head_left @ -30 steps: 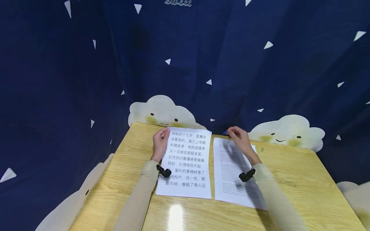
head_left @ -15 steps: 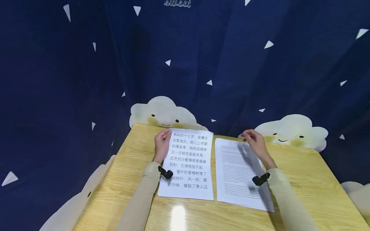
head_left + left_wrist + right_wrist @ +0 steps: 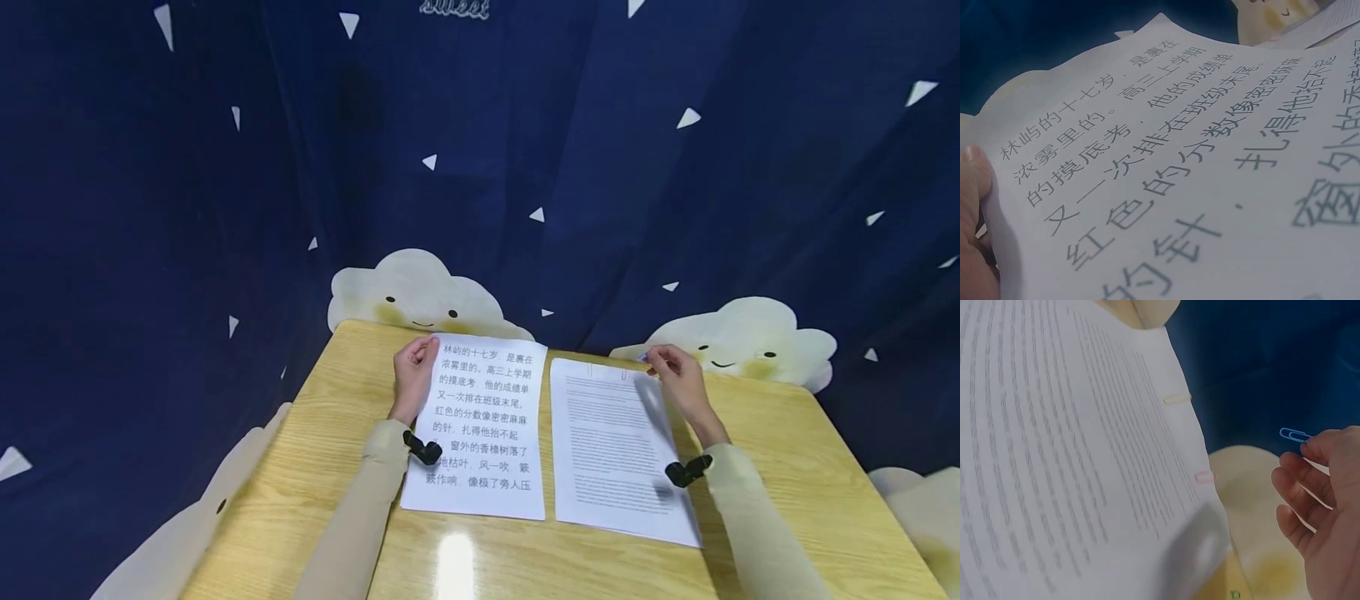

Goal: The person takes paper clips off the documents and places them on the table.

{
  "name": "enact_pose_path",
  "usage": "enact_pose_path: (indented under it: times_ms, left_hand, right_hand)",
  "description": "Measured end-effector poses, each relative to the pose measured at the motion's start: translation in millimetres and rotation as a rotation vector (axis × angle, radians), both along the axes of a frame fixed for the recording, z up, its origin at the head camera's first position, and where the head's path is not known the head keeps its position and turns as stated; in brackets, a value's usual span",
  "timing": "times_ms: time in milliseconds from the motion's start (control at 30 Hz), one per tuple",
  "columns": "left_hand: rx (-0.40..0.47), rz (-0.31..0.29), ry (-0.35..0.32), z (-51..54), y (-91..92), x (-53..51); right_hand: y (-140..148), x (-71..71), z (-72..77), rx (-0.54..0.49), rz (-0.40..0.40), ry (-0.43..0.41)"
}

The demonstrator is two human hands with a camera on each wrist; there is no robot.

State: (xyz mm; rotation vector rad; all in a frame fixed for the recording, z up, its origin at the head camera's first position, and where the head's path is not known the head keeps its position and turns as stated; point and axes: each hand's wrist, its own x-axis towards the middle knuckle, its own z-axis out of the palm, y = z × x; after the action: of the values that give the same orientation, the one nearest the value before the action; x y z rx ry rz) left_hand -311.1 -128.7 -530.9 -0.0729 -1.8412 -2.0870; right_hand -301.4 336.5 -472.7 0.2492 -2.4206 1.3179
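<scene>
My left hand (image 3: 412, 379) grips the upper left edge of a paper sheet (image 3: 480, 425) printed with large Chinese characters. In the left wrist view, its thumb lies on the sheet's front. My right hand (image 3: 681, 387) pinches a blue paper clip (image 3: 1295, 435) between thumb and forefinger, its other fingers loosely bent. That hand hovers by the upper right corner of a second set of sheets (image 3: 615, 458) in small print, the clip apart from the paper. A yellow paper clip (image 3: 1177, 399) and a pink paper clip (image 3: 1204, 477) sit on that set's top edge.
A green paper clip (image 3: 1235, 594) lies on the wooden table (image 3: 787, 467), beyond the small-print sheets' corner. Behind the table's far edge hangs a dark blue curtain (image 3: 480, 167) with white clouds and triangles.
My right hand has moved rightward with the blue paper clip, from over the small-print sheets' top to their right corner, uncovering the clips there. The left hand keeps its hold.
</scene>
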Motion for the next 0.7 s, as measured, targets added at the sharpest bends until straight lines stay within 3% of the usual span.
enact_pose_path:
  times_ms: [133, 300, 700]
  left_hand:
    - [0.000, 0.000, 0.015, 0.4, -0.1, -0.6]
    - [0.005, 0.014, 0.007, 1.5, 0.2, -0.4]
    - [0.006, 0.013, -0.015, 2.1, 1.6, 2.2]
  right_hand:
    - [15.1, -4.2, -11.5, 0.029, -0.061, -0.001]
    - [30.7, -3.8, -14.6, 0.049, -0.125, -0.046]
    - [58.0, 2.5, -28.7, 0.042, -0.144, -0.053]
